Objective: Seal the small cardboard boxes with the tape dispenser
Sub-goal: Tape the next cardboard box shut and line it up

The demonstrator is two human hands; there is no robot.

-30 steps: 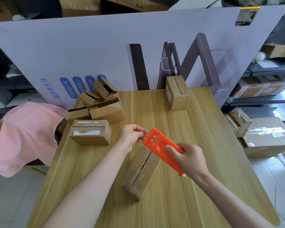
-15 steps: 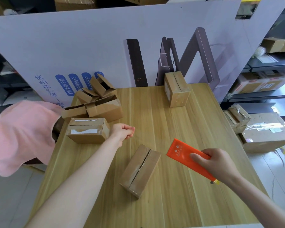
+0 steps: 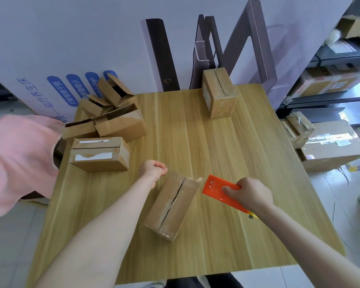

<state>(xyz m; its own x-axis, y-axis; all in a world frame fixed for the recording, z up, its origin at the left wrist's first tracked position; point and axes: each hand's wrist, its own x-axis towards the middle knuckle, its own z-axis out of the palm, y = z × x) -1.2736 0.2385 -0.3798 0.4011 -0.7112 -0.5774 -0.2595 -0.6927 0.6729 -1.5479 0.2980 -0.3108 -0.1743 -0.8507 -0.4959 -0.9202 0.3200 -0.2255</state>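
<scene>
A small cardboard box (image 3: 170, 206) lies slantwise on the wooden table (image 3: 216, 146), its top seam showing as a dark slit. My right hand (image 3: 247, 194) grips an orange tape dispenser (image 3: 216, 189) just right of the box's far end. My left hand (image 3: 153, 169) is closed in a fist at the box's far left corner. A strip of clear tape (image 3: 199, 179) glints over the far end of the box, between my fist and the dispenser.
A taped box (image 3: 220, 96) stands at the back of the table. Several open and closed boxes (image 3: 104, 129) are heaped at the left edge beside a pink cloth (image 3: 19, 154). More cartons (image 3: 330, 146) sit on the floor to the right. A white board (image 3: 71, 38) stands behind.
My hands drew apart from the dispenser's mouth, stretching tape. Both then dropped toward the far end of the box, the dispenser moving right and down.
</scene>
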